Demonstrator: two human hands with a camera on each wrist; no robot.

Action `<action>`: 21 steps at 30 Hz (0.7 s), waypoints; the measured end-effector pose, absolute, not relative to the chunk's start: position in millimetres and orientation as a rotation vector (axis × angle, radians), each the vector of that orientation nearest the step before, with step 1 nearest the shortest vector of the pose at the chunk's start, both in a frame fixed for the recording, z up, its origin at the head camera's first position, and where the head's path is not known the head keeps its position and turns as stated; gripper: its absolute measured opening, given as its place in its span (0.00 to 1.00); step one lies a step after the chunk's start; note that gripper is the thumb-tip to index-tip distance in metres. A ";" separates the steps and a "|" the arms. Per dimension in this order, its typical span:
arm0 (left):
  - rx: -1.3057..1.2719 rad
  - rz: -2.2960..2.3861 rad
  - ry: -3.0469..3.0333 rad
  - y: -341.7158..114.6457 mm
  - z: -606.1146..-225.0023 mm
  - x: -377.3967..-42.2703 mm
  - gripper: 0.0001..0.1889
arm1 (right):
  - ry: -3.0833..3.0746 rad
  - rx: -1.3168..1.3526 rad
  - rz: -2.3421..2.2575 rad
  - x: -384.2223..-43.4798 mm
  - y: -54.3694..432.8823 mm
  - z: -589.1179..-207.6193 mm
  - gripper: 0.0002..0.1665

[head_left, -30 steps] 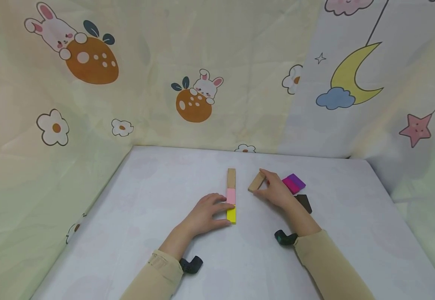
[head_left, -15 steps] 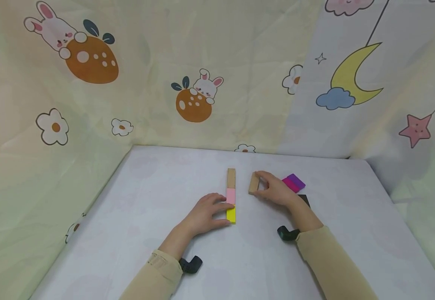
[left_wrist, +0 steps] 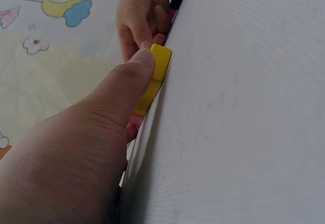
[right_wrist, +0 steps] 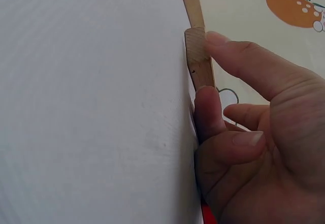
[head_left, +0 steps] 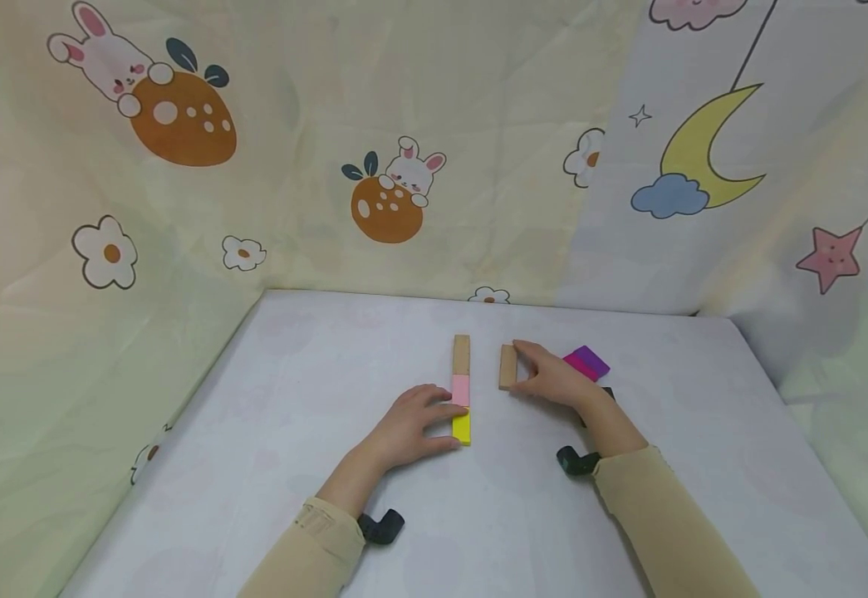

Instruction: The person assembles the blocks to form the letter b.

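Note:
A straight column of blocks lies on the table: a plain wooden block [head_left: 462,355] at the far end, a pink block [head_left: 461,389] in the middle and a yellow block [head_left: 461,428] nearest me. My left hand [head_left: 405,428] holds the yellow block, its thumb [left_wrist: 141,60] against the near end and a finger near the pink joint. Right of the column, my right hand [head_left: 553,379] pinches a second wooden block [head_left: 507,367] by its two ends between thumb and finger. That block lies parallel to the column, with a gap between them.
Behind the right hand lie a magenta block [head_left: 581,367] and a purple block [head_left: 592,361], side by side. A black block [head_left: 609,392] is mostly hidden by the right wrist. Printed cloth walls [head_left: 291,166] border the white table [head_left: 269,365] at the back and sides.
The wooden block in my right hand has turned from slanted to parallel with the column. The right wrist has shifted slightly right, covering more of the black block. My left hand stays still.

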State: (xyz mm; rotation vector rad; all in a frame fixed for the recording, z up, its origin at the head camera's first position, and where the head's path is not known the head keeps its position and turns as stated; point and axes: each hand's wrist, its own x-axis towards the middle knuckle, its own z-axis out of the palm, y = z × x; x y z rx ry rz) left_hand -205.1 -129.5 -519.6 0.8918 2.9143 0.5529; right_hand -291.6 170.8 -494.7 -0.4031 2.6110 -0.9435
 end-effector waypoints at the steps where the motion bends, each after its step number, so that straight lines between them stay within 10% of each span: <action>1: 0.896 0.553 2.917 -129.7 -519.9 -205.2 0.28 | 2.610 -0.395 -0.939 -292.1 170.5 -494.7 0.56; 21: 0.933 0.572 2.926 -130.8 -520.5 -204.6 0.28 | 2.626 -0.370 -0.931 -293.8 163.5 -490.5 0.58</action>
